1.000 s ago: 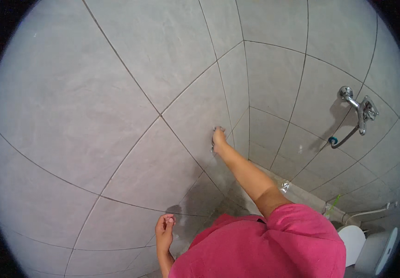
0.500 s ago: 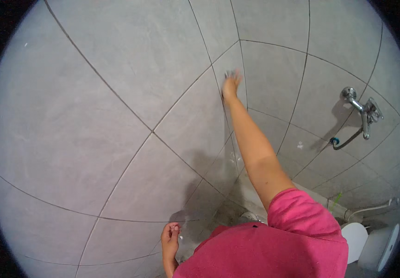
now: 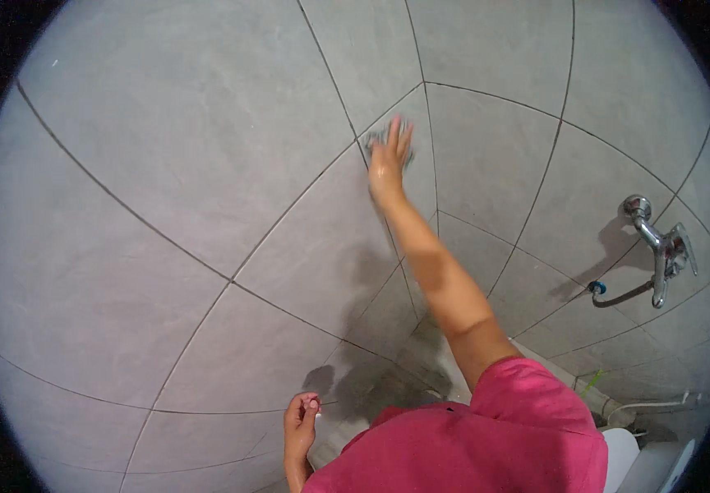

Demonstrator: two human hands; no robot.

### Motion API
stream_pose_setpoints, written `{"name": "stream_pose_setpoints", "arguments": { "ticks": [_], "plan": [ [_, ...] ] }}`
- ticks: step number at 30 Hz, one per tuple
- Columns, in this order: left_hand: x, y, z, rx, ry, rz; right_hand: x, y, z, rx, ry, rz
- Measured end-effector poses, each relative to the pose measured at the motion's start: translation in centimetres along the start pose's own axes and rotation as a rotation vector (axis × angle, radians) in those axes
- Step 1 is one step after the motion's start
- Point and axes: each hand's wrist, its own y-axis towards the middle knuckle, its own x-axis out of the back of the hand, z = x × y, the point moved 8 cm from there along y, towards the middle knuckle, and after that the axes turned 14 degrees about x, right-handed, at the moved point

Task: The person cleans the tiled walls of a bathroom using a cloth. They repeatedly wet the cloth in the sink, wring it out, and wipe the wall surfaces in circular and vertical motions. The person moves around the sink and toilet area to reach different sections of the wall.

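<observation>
My right hand (image 3: 389, 164) is stretched up to the grey tiled wall (image 3: 289, 164), close to the corner. Under its spread fingers a grey, wiry scourer (image 3: 408, 154) is pressed to the tile, mostly covered and a little blurred. Low down by the left wall, my left hand (image 3: 300, 423) is held with its fingers curled and thumb pressed in. A bit of something pinkish shows at its fingertips, too small to name.
On the right wall a chrome mixer tap (image 3: 663, 246) sticks out, with a grey hose (image 3: 622, 297) running to a blue-ringed fitting. A white toilet (image 3: 620, 460) stands at the lower right. Near it a pale pipe (image 3: 651, 404) runs along the wall.
My right hand has slid left along the wall near the corner, the scourer under it. My left hand stays curled in nearly the same place. The view has shifted slightly.
</observation>
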Motion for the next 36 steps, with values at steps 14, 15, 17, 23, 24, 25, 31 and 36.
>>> {"name": "stream_pose_setpoints", "arguments": {
  "ticks": [14, 15, 17, 23, 24, 25, 31, 36],
  "plan": [
    [-1.7, -0.4, -0.2, 0.040, 0.051, 0.013, -3.8, -37.0, -20.6, -1.102, 0.287, 0.293],
    [-2.0, -0.4, -0.5, 0.031, 0.069, 0.029, -5.5, -40.6, -19.1, -1.239, 0.426, 0.340],
    [-2.2, -0.5, -1.3, 0.013, 0.100, 0.053, -8.4, -42.9, -15.9, -1.350, 0.648, 0.346],
    [1.6, -4.1, 0.7, -0.017, 0.033, -0.015, -5.9, -22.8, 3.8, -0.360, 0.046, 0.229],
    [2.1, -4.4, 1.0, -0.033, 0.020, -0.008, -5.8, -20.3, 5.7, -0.022, -0.109, 0.169],
    [2.8, -4.6, 1.6, -0.043, 0.018, -0.002, -4.7, -18.2, 6.7, 0.004, -0.065, 0.096],
    [8.9, -8.2, 4.5, -0.037, 0.021, -0.037, -3.2, -23.9, 0.2, 0.028, -0.186, 0.015],
    [15.3, -13.4, 8.9, -0.005, -0.090, -0.161, -8.8, -46.7, 0.6, -0.857, 0.087, 0.398]
  ]
}}
